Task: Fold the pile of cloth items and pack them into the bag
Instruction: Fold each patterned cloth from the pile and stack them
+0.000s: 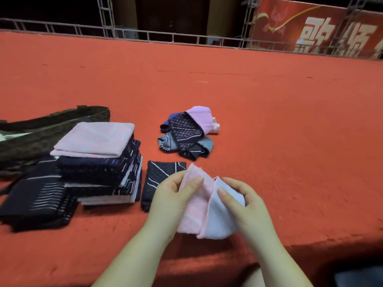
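Both hands hold a pink cloth [196, 210] above the near edge of the red table. My left hand [172, 195] pinches its left upper edge; my right hand [246, 201] grips its right side, where the pale underside shows. A folded dark patterned cloth [159, 179] lies flat just behind my left hand. To the left stands a tall stack of folded cloths [99, 162] with a pink one on top. A small loose pile of unfolded cloths [188, 133] lies further back at the centre. The dark brown bag [41, 131] lies flat at the far left.
A lower stack of dark striped folded cloths [35, 199] sits at the near left, beside the tall stack. The red table surface [290, 131] stretches far back and right. A metal railing [186, 38] and a red banner [321, 30] stand beyond it.
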Demonstrator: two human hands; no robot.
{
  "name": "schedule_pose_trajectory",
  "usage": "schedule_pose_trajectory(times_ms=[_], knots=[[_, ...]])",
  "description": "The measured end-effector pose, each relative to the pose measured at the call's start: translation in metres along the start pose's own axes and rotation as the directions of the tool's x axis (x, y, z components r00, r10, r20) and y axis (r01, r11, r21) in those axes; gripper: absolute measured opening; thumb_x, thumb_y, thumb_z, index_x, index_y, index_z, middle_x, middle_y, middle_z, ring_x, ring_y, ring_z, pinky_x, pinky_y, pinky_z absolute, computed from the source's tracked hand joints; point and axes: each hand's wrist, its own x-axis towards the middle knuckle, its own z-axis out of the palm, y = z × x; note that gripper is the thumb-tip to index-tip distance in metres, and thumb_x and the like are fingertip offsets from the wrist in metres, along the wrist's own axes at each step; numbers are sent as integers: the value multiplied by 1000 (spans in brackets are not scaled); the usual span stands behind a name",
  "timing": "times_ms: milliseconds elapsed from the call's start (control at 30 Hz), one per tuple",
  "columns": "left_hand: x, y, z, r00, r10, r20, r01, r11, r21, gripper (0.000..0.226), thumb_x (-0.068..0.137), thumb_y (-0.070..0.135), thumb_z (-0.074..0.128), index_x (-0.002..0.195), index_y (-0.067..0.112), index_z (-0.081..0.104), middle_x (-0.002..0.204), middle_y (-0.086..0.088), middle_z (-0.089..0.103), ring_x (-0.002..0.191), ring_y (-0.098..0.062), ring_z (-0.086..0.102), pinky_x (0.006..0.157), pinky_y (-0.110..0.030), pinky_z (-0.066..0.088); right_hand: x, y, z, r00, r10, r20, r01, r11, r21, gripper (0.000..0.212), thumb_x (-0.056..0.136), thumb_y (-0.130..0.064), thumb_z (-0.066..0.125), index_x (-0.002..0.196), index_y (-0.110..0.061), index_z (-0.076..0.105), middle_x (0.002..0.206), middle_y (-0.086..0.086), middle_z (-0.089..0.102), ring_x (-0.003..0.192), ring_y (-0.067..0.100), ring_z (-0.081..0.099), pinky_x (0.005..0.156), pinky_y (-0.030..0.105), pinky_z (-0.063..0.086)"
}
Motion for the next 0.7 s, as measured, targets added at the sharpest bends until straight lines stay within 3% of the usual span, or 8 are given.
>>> schedule_pose_trajectory(times_ms=[167,267,333,400,467,533,600,700], knots=[[-7,0,-7,998,52,-22,-49,993,106,10,83,19,66,84,22,76,86,12,74,79,4,64,71,-8,45,-8,-5,4,992,-85,92,95,990,-102,17,81,-9,71,94,-21,70,89,-15,72,83,-8,62,74,4,41],[-11,-1,-10,996,82,-46,-76,989,131,11,82,26,66,82,26,76,89,11,73,84,3,64,75,-8,45,-14,-8,12,985,-95,144,119,979,-166,6,85,-22,70,90,-25,69,91,-18,70,84,-5,63,75,7,43],[-14,-2,-12,996,79,-40,-76,994,85,14,78,33,64,81,27,76,88,8,74,82,1,65,75,-10,47,-15,-11,17,983,-100,151,131,968,-213,11,79,-35,65,86,-27,69,87,-15,70,82,-1,63,74,11,45],[-17,-1,-12,997,74,-26,-74,997,30,22,74,37,61,83,22,75,86,6,74,80,-1,66,73,-13,49,-16,-10,20,983,-111,145,145,958,-248,16,78,-39,59,81,-25,67,80,-15,68,76,-2,60,70,12,43],[-20,0,-9,998,63,-21,-64,997,-46,23,82,27,57,86,9,72,81,4,74,76,-3,68,67,-13,50,-16,-9,23,984,-138,111,163,953,-257,17,84,-36,56,76,-23,64,74,-13,65,70,-2,56,65,12,41],[-23,3,-6,1000,11,-20,-14,985,-174,22,90,15,52,85,1,68,74,0,73,68,-5,68,60,-14,50,-15,-7,26,988,-138,69,150,961,-233,19,93,-22,58,75,-17,63,70,-10,63,65,-2,52,62,12,40],[-22,5,-7,998,-60,-32,48,955,-292,24,83,22,55,82,2,67,76,-6,73,69,-13,69,61,-19,54,-12,-6,30,995,-95,16,96,983,-158,19,94,-10,55,76,-12,63,67,-12,62,62,-3,51,60,11,40],[-16,5,-16,989,-110,-96,63,915,-399,34,76,33,54,84,2,64,78,-12,73,70,-19,70,67,-29,57,-8,-5,34,995,55,-84,-47,995,86,24,95,-9,51,75,-12,64,69,-7,67,65,4,57,63,17,45]])
